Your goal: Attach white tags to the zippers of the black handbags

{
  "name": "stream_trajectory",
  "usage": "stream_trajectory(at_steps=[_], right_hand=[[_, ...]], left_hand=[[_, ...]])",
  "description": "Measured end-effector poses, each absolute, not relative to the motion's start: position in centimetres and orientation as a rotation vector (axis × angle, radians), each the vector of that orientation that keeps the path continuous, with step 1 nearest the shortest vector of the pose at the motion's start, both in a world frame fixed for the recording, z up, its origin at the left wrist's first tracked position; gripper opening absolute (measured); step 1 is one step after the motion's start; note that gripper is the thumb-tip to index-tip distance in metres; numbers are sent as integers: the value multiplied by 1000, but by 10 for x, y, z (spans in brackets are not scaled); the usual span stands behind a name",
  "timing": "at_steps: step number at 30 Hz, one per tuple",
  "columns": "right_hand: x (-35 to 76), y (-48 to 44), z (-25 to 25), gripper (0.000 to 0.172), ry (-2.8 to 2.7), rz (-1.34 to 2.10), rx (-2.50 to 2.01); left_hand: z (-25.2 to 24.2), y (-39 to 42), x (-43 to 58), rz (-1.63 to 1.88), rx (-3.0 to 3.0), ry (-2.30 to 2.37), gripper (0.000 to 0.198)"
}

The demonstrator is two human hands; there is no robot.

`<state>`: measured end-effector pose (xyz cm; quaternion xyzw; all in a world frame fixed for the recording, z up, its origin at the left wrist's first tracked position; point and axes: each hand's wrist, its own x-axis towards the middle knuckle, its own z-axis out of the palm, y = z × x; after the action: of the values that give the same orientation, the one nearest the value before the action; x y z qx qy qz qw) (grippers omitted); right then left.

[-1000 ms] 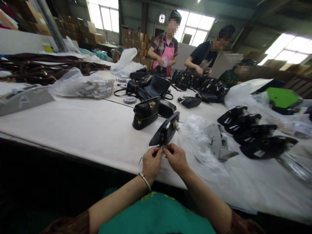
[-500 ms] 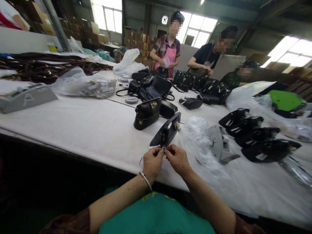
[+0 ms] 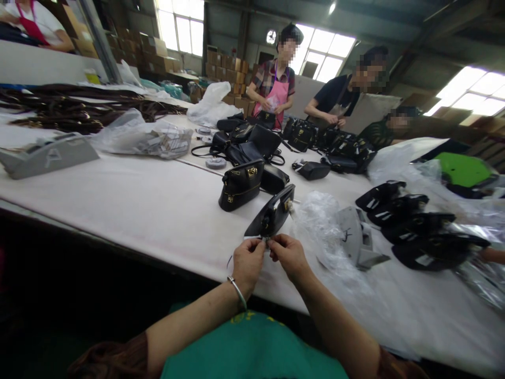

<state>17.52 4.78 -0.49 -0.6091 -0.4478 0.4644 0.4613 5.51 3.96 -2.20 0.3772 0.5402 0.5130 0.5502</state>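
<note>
Both my hands meet at the near end of a black handbag (image 3: pixel 272 213), which lies tilted on the white table (image 3: pixel 150 205). My left hand (image 3: pixel 249 263) is closed in a pinch, and my right hand (image 3: pixel 290 255) pinches right beside it. What sits between the fingertips is small and mostly hidden; it looks like a bit of the bag's metal zip end. A thin dark strip pokes out left of my left hand. Just behind stands another black handbag (image 3: pixel 241 184), upright, with a gold clasp and a gold zip.
Crumpled clear plastic (image 3: pixel 319 216) and a grey tape dispenser (image 3: pixel 355 237) lie to the right, beside a row of several black bags (image 3: pixel 430 250). More black bags (image 3: pixel 252 145) are heaped farther back. Co-workers (image 3: pixel 276 87) stand across the table. Dark straps (image 3: pixel 79 108) lie at left.
The view has shifted slightly, so the scene sits a little lower and to the right. My hands keep their pinch at the bag's end. Another person's hand now shows at the far right.
</note>
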Motion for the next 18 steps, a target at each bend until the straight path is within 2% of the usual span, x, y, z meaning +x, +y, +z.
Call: stream_trajectory(at_steps=[5, 11, 14, 18], right_hand=[[175, 47, -8, 25, -1035, 1206, -1434], [173, 50, -7, 23, -1163, 1060, -1520], [173, 49, -3, 23, -1228, 996, -1541], [174, 47, 5, 26, -1200, 1076, -1548]], left_hand=[[-24, 39, 57, 1218, 781, 1211, 22], [-21, 39, 59, 1252, 816, 1212, 19], [-20, 39, 59, 1270, 875, 1218, 16], [-18, 35, 56, 1297, 1085, 1255, 15]])
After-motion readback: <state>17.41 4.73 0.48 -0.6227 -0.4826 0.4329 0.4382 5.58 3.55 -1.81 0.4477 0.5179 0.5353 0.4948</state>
